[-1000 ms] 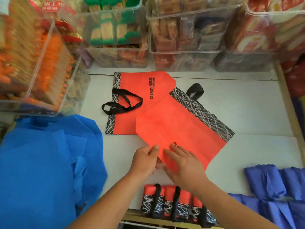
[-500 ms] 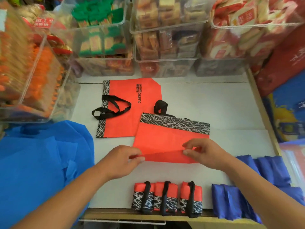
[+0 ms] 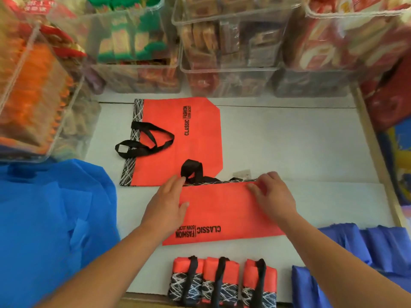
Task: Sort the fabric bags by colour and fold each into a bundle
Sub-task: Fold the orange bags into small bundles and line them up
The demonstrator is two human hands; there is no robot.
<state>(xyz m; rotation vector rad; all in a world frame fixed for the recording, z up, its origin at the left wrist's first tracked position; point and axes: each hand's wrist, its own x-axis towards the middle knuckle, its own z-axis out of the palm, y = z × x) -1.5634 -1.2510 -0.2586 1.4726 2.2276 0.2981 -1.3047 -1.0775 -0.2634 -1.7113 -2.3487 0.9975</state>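
Observation:
An orange fabric bag [image 3: 222,210] lies folded in half on the white table, its print upside down near me. My left hand [image 3: 165,205] presses flat on its left end. My right hand [image 3: 272,196] rests on its far right edge, fingers slightly bent over the fold. Its black handle [image 3: 192,171] sticks out behind. A second orange bag [image 3: 178,138] lies flat further back. Three folded orange bundles [image 3: 222,282] stand in a row at the table's near edge.
A heap of bright blue bags [image 3: 51,218] fills the left side. Folded darker blue bundles [image 3: 364,258] lie at the near right. Clear plastic bins of packaged snacks [image 3: 226,41] line the back and left. A wooden edge [image 3: 375,156] bounds the table on the right.
The bag's near edge was lifted and folded over away from me, so its printed side now faces up. Both hands moved from the near edge to the far edge.

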